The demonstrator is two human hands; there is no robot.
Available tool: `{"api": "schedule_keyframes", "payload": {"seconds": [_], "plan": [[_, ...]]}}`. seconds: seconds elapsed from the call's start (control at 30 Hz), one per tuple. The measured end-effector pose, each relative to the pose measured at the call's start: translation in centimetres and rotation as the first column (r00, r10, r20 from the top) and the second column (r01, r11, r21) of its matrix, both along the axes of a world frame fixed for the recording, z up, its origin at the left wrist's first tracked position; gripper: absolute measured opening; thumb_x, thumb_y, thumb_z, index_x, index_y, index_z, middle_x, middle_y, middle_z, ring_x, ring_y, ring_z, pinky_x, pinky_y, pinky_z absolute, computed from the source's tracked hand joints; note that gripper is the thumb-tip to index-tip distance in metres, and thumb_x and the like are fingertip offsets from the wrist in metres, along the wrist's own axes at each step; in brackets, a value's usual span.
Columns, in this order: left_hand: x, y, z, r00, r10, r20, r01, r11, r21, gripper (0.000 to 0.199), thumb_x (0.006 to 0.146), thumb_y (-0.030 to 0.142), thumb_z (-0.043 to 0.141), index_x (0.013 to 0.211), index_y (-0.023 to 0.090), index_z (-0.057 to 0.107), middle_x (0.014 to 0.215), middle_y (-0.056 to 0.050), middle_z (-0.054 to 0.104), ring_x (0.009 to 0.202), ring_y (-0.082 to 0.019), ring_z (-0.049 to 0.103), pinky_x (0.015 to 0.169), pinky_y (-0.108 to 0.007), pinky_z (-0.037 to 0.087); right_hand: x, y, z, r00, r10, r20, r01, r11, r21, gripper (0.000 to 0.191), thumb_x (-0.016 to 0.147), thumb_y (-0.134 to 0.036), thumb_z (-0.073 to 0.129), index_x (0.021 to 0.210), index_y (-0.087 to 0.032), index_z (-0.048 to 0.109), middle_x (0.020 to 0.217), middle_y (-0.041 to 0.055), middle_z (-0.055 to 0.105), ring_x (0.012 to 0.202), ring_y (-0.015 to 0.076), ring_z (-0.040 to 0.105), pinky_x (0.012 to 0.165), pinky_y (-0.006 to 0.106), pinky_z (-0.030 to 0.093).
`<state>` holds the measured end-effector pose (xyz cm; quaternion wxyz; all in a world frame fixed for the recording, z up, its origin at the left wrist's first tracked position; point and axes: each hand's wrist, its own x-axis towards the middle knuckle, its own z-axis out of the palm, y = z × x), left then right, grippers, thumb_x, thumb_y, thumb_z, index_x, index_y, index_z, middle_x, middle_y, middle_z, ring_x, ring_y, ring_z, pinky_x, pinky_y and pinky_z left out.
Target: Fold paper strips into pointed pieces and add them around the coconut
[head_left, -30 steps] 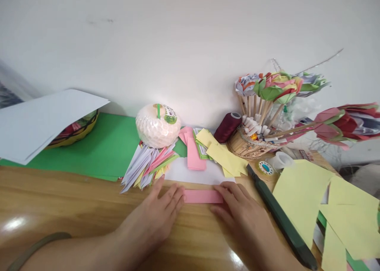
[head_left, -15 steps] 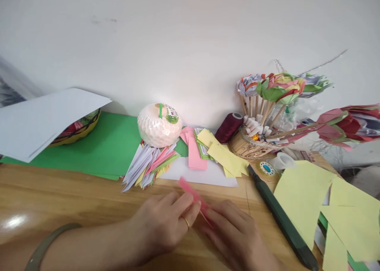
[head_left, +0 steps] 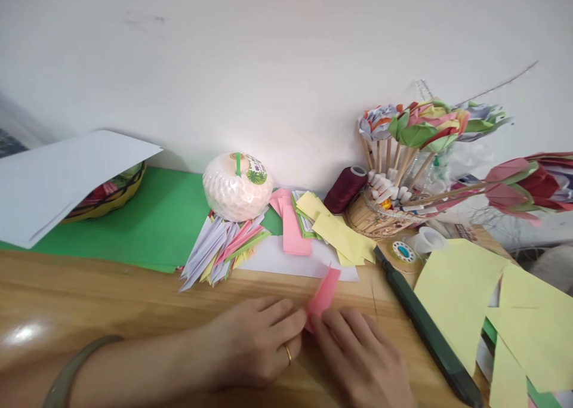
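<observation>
A folded pink paper strip stands up between my hands at the front middle of the wooden table. My left hand has its fingers closed on the strip's lower left side. From the right, my right hand presses its fingertips on the strip's lower end. The fingers cover that lower end. Behind my hands lie pink slips and yellow slips. A bundle of folded white, pink, green and yellow papers is to their left.
A wrapped white coconut stands behind the bundle. A dark green cutter lies right of my hands, beside yellow sheets. Further back are a maroon thread spool and a basket of paper flowers. Green sheets lie at left.
The pink strip has turned from leaning left to standing up and leaning right. Both hands have shifted slightly rightward. The view has moved a little.
</observation>
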<state>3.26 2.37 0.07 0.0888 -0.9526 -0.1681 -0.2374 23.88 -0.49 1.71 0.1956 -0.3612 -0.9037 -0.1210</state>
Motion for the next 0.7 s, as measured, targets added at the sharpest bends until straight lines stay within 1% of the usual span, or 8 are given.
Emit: {"api": "schedule_keyframes", "payload": {"seconds": [0.07,0.13,0.2,0.27,0.37,0.47,0.6,0.7], "plan": [[-0.1,0.0,-0.4,1.000,-0.009,-0.009,0.009,1.000,0.028,0.020,0.089,0.012,0.044,0.088,0.011,0.064,0.096,-0.010,0.067,0.092,-0.021,0.062,0.082,-0.032,0.050,-0.1,0.1,-0.2,0.998,-0.034,-0.046,0.030,0.995,-0.098,0.037,0.095,-0.012,0.031,0.079,-0.017,0.064,0.071,0.0051,0.061,0.062,0.0158,0.051,0.054,0.028,0.041],[-0.3,0.0,-0.5,1.000,0.001,-0.024,0.000,0.999,0.041,0.020,0.088,0.012,0.045,0.088,0.010,0.065,0.092,-0.010,0.067,0.092,-0.023,0.062,0.086,-0.036,0.049,0.0,0.6,-0.5,0.991,-0.064,-0.118,0.035,0.971,-0.236,0.033,0.096,-0.015,0.036,0.073,-0.019,0.060,0.073,0.0034,0.060,0.066,0.0152,0.053,0.055,0.026,0.042],[-0.4,0.0,-0.5,0.999,0.004,-0.036,-0.002,0.999,0.052,0.021,0.088,0.012,0.044,0.090,0.009,0.065,0.093,-0.010,0.067,0.090,-0.023,0.062,0.087,-0.038,0.048,0.3,1.1,-0.9,0.975,-0.073,-0.209,-0.004,0.939,-0.345,0.029,0.095,-0.015,0.040,0.075,-0.019,0.060,0.077,0.0032,0.060,0.070,0.0148,0.056,0.057,0.025,0.045],[-0.4,0.0,-0.4,0.999,0.015,-0.041,-0.012,0.998,0.066,0.022,0.088,0.011,0.043,0.093,0.008,0.064,0.095,-0.011,0.067,0.091,-0.023,0.062,0.088,-0.038,0.048,0.5,1.6,-1.1,0.957,-0.060,-0.285,-0.060,0.917,-0.394,0.024,0.093,-0.011,0.041,0.083,-0.018,0.062,0.084,0.0044,0.063,0.076,0.0149,0.059,0.063,0.025,0.050],[-0.3,-0.1,-0.3,0.997,0.063,-0.051,-0.059,0.995,0.086,0.023,0.088,0.011,0.041,0.099,0.007,0.061,0.096,-0.013,0.067,0.093,-0.023,0.062,0.087,-0.040,0.047,0.6,1.8,-1.3,0.938,-0.045,-0.345,-0.100,0.916,-0.389,0.020,0.091,-0.008,0.044,0.095,-0.018,0.062,0.093,0.0061,0.065,0.085,0.0154,0.061,0.071,0.026,0.053],[-0.3,-0.2,-0.5,0.992,0.123,-0.038,-0.119,0.988,0.098,0.023,0.089,0.011,0.040,0.101,0.007,0.059,0.097,-0.014,0.067,0.094,-0.023,0.062,0.085,-0.040,0.048,0.5,1.7,-1.1,0.934,-0.033,-0.355,-0.114,0.917,-0.383,0.018,0.090,-0.009,0.046,0.097,-0.017,0.061,0.095,0.0065,0.065,0.087,0.0156,0.061,0.073,0.026,0.053],[-0.4,-0.5,-0.9,0.990,0.138,-0.013,-0.136,0.985,0.104,0.022,0.089,0.014,0.043,0.100,0.009,0.062,0.101,-0.013,0.067,0.099,-0.026,0.060,0.085,-0.042,0.047,0.5,1.4,-0.3,0.965,0.013,-0.260,-0.108,0.929,-0.354,0.019,0.091,-0.010,0.045,0.087,-0.019,0.062,0.083,0.0038,0.064,0.074,0.0159,0.056,0.063,0.028,0.047],[-0.6,-0.7,-1.0,0.994,0.110,-0.014,-0.108,0.989,0.098,0.021,0.089,0.014,0.045,0.093,0.008,0.065,0.099,-0.013,0.067,0.094,-0.024,0.060,0.086,-0.042,0.046,0.5,1.3,0.0,0.981,0.055,-0.187,-0.117,0.932,-0.343,0.022,0.092,-0.012,0.044,0.080,-0.019,0.062,0.074,0.0012,0.061,0.066,0.0153,0.051,0.056,0.028,0.040]]}}
